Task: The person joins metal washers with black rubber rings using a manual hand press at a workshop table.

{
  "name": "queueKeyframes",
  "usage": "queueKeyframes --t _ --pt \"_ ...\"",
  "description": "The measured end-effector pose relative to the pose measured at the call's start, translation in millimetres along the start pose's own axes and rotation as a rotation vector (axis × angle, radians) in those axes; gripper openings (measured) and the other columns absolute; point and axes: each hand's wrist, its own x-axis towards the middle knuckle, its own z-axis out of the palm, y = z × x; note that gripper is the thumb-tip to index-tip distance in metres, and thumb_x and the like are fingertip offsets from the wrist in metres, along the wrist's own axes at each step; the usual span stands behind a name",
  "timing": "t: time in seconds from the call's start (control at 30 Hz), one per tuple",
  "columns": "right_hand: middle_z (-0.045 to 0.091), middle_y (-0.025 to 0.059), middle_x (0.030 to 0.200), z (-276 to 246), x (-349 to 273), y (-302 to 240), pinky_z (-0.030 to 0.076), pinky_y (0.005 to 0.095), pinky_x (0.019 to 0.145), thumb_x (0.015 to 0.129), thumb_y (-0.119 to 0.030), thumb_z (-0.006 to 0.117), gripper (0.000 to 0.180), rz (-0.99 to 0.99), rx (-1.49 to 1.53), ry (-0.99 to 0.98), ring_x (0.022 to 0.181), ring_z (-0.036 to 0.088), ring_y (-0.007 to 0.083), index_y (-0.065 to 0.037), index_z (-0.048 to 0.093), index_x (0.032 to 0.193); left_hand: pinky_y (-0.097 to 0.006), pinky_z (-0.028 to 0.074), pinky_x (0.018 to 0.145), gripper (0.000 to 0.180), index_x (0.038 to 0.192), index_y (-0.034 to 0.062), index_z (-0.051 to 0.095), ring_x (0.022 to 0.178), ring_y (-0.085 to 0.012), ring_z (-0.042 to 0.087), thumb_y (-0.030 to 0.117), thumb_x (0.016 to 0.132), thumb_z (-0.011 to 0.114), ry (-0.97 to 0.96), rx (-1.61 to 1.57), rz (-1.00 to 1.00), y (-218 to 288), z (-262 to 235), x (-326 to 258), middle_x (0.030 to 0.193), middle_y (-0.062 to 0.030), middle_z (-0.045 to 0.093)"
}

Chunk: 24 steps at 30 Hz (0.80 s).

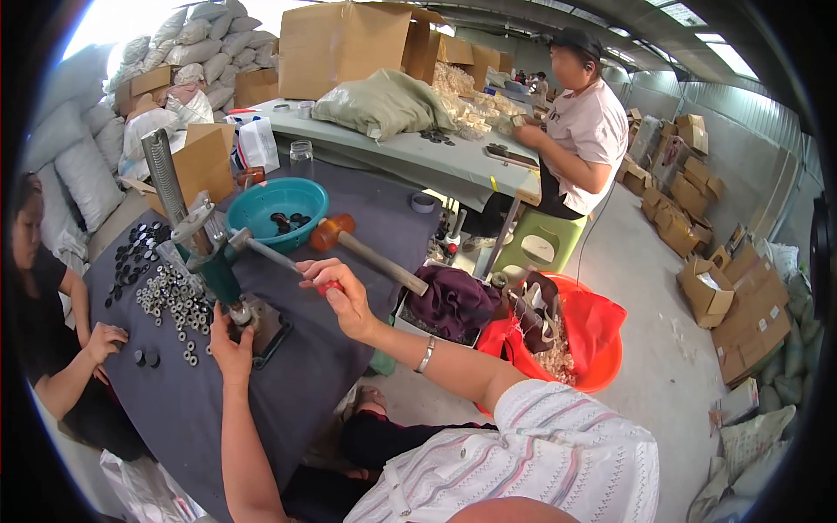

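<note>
A green hand press [212, 255] stands on a dark cloth-covered table [288, 366]. My right hand [338, 292] grips the red knob at the end of the press lever. My left hand [228, 344] reaches up to the base of the press, its fingertips at the die, pinching something too small to make out. Several silver rings [170, 301] and black round pieces [135, 253] lie spread on the cloth left of the press. A teal bowl [261, 205] with a few black pieces sits behind the press. A mallet [366, 248] with an orange head lies to its right.
A person at the left rests a hand [103, 338] on the table by two black pieces. Another person [580, 131] sits at a grey-green table [436, 161] behind. An orange tub [593, 336] with a dark bag stands at my right. Cardboard boxes [349, 44] and sacks surround.
</note>
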Motion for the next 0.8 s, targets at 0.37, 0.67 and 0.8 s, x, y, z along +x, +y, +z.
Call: queueKeyframes --t 0.37,0.67,0.8 --pt "0.053 0.0162 0.113 -8 1 3 0.050 0.0394 0.091 0.099 -0.021 0.047 0.022 -0.016 0.026 -0.009 0.118 0.052 0.0281 -0.001 0.050 0.106 -0.034 0.049 0.086 0.078 0.142 0.0060 0.043 0.095 -0.0255 0.062 0.004 0.071 0.074 -0.001 0.022 0.025 -11 7 5 0.105 -0.0112 0.063" --pt "0.049 0.0165 0.115 -3 -9 13 0.050 0.0468 0.092 0.100 -0.025 0.046 0.022 0.033 0.050 -0.084 0.122 0.049 0.0329 -0.005 0.047 0.108 -0.035 0.050 0.088 0.074 0.140 0.0043 0.045 0.098 -0.0257 0.063 0.005 0.072 0.074 0.019 0.024 -0.008 -22 5 -4 0.109 -0.0133 0.063" --pt "0.059 0.0142 0.102 -4 12 0 0.044 0.0399 0.093 0.100 -0.028 0.046 0.026 -0.124 -0.233 -0.087 0.103 0.057 0.0274 -0.003 0.051 0.099 -0.036 0.049 0.089 0.074 0.140 0.0034 0.045 0.103 -0.0281 0.062 0.015 0.075 0.076 -0.025 0.051 0.000 4 -4 -1 0.115 -0.0156 0.063"
